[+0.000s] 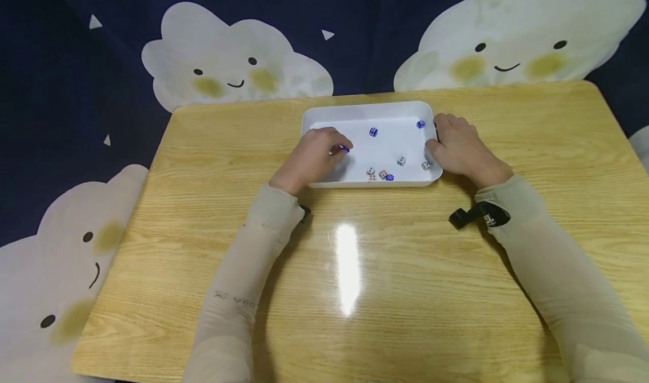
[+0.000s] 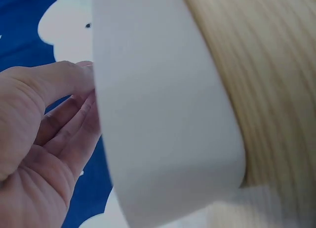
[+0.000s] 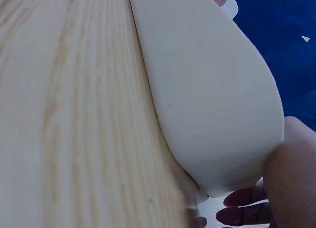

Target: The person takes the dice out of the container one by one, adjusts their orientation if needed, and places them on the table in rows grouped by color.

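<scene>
A shallow white tray (image 1: 367, 111) lies on the table, holding several small dice. My left hand (image 1: 315, 153) reaches over its left part and pinches a blue die (image 1: 346, 148) between thumb and fingers, above the tray floor. In the left wrist view the tray wall hides these fingertips. My right hand (image 1: 462, 149) grips the tray's right end, thumb over the rim and fingers outside. Near that thumb lie a white die (image 1: 426, 164) and a blue die (image 1: 421, 124). Another blue die (image 1: 373, 132) sits toward the back.
By the tray's front wall, white dice with red dots (image 1: 383, 174) cluster with a blue die (image 1: 389, 177). A white die (image 1: 401, 160) lies right of centre. The wooden table (image 1: 405, 270) surrounds the tray, with a dark cloud-patterned cloth (image 1: 365, 45) behind it.
</scene>
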`<move>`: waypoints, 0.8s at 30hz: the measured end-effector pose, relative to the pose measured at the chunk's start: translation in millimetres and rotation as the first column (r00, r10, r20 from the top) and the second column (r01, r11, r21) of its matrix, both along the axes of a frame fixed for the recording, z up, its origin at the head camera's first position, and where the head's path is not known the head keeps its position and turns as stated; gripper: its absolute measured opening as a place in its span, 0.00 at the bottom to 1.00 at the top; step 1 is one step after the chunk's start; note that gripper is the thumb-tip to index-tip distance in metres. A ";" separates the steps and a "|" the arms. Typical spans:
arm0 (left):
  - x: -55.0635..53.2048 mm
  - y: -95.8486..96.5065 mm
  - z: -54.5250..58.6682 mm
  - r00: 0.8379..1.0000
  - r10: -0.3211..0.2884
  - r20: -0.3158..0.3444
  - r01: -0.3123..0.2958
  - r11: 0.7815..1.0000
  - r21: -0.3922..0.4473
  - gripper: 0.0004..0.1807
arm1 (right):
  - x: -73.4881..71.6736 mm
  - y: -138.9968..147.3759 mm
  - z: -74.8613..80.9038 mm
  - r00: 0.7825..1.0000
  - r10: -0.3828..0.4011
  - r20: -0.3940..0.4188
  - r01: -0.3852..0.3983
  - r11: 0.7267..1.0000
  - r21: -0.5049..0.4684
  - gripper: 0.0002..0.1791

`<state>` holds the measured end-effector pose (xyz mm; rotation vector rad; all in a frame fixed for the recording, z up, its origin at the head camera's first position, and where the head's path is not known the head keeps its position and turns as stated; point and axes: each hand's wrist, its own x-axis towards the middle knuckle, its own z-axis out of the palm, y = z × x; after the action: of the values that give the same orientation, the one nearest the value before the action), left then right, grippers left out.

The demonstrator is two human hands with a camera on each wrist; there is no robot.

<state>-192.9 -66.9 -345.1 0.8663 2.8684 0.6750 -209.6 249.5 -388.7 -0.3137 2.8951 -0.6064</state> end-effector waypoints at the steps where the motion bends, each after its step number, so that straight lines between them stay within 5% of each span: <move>1: -0.2 -2.3 0.8 1.000 0.006 -0.005 -0.006 1.000 0.008 0.11 | 0.0 -0.3 0.3 1.000 0.001 -0.001 -0.001 1.000 0.001 0.33; 12: 7.7 -29.1 2.9 0.991 0.130 0.008 -0.129 0.971 0.203 0.10 | -0.1 -1.4 2.1 1.000 0.013 -0.017 -0.013 1.000 -0.003 0.32; 24: 2.6 -43.8 1.3 0.989 0.144 -0.033 -0.126 0.938 0.323 0.09 | 1.0 2.9 0.1 1.000 0.004 -0.029 -0.005 1.000 -0.018 0.31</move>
<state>-190.3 -110.7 -343.9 0.7316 2.9358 1.1776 -208.6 252.3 -388.6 -0.3338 2.9167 -0.6328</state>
